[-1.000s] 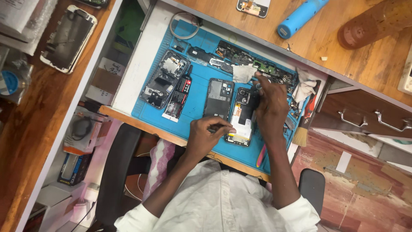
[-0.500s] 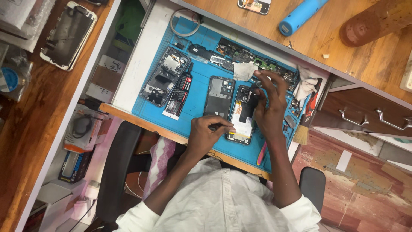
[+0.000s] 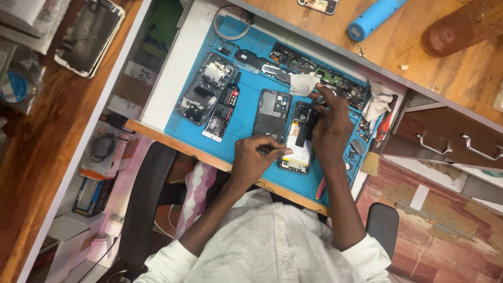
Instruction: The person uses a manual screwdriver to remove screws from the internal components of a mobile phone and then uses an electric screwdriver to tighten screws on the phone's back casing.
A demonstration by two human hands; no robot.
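From up here I see the widest thing first: the wooden bench [image 3: 36,173] wrapping round the work, and set into it the blue repair mat [image 3: 246,112] that fills a pull-out tray. On the mat, at its left, lies a stripped phone frame [image 3: 205,89] with a dark battery [image 3: 222,111] just beside it; nearer the middle a dark back cover [image 3: 271,114] lies flat, and touching its right edge is the opened phone [image 3: 299,140] I take to be the piece in hand. A grey cloth [image 3: 304,84] and a strip of circuit boards [image 3: 314,71] sit along the mat's far edge.

The opened phone lies flat, its long axis running from the near edge of the mat toward the far edge, leaning slightly right at the top; the pale lower part points toward me, the dark upper end away.

My left hand [image 3: 257,157] rests at the phone's lower left, fingers drawn together as if pinching something thin, though I cannot tell whether a tool is in it. My right hand [image 3: 330,128] curls over the phone's upper right, fingertips bunched on a small dark tool [image 3: 319,100] at the top end; the two hands sit close, with the phone between them.

I judge the phone light, stiff and fragile with its insides bare: best held by the long side rails of the frame, never by the exposed boards or ribbon parts, and kept flat on the mat, which should stop it sliding.
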